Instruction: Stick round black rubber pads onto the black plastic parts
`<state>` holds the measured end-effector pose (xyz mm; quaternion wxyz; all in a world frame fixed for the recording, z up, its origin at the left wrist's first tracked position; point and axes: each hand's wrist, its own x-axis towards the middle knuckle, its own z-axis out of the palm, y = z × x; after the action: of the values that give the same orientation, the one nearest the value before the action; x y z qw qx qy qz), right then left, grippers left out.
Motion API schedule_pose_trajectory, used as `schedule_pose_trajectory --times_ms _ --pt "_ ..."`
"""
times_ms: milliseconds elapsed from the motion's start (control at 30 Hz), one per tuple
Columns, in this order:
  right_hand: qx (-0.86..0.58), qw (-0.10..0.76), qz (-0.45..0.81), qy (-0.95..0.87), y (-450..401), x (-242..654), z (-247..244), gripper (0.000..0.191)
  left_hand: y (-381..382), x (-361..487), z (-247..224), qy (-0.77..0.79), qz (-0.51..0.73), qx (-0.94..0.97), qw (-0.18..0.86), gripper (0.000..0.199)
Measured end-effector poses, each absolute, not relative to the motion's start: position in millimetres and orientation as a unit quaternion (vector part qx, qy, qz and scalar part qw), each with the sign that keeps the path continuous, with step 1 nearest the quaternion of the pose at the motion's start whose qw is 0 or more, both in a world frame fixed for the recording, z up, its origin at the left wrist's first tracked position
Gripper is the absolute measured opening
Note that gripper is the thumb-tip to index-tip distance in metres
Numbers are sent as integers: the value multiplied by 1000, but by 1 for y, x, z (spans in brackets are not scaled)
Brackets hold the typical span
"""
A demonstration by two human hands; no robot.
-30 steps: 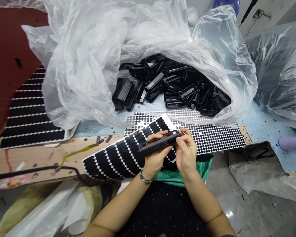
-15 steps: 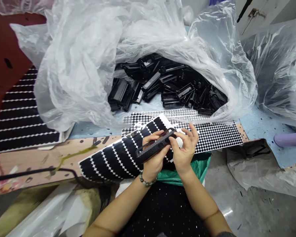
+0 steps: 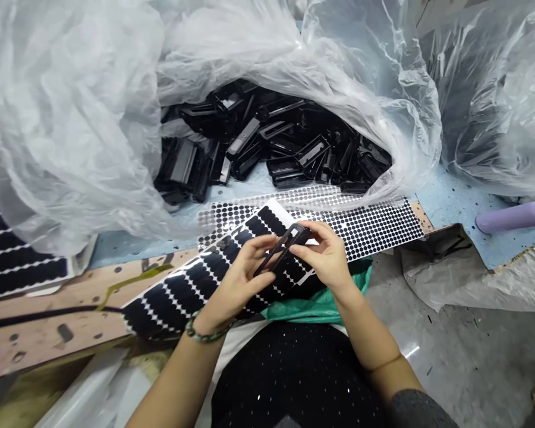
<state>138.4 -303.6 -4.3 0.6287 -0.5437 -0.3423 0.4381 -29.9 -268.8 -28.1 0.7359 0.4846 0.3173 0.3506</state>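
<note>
The grip on the black part (image 3: 299,234) is being shared, left hand (image 3: 237,282) curled loosely around it, right hand (image 3: 327,254) pinching its far end, light pressure being advised.

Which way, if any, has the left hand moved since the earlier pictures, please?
Yes: the left hand moved left, judged against the dotted sheet.

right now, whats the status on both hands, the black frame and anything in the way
Left hand on near end, right hand pinching far end. Black slotted frame tilted between them. Sheet of scalloped black strips below, nothing seen blocking.
</note>
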Motion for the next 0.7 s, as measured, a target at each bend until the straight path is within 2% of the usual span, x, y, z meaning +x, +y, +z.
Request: schedule_pose_trajectory --times_ms 200,400,500,567,633,700 --pt "-546 629 426 -354 -307 132 0 27 -270 -10 -22 376 321 527 691 34" --pt "-562 598 446 -357 -305 144 -8 18 -280 -8 -23 388 295 468 737 40" --pt "-603 570 439 -346 -301 169 -22 27 -275 -9 -27 402 283 421 762 41" --pt "-668 530 360 -377 -301 190 -33 18 -270 -10 -32 423 292 392 763 39" --pt "-726 451 285 -434 -302 206 -43 9 -265 -11 -39 443 297 375 758 35" --pt "-756 367 252 -479 -303 212 -52 11 -262 -10 -43 455 291 366 758 32"
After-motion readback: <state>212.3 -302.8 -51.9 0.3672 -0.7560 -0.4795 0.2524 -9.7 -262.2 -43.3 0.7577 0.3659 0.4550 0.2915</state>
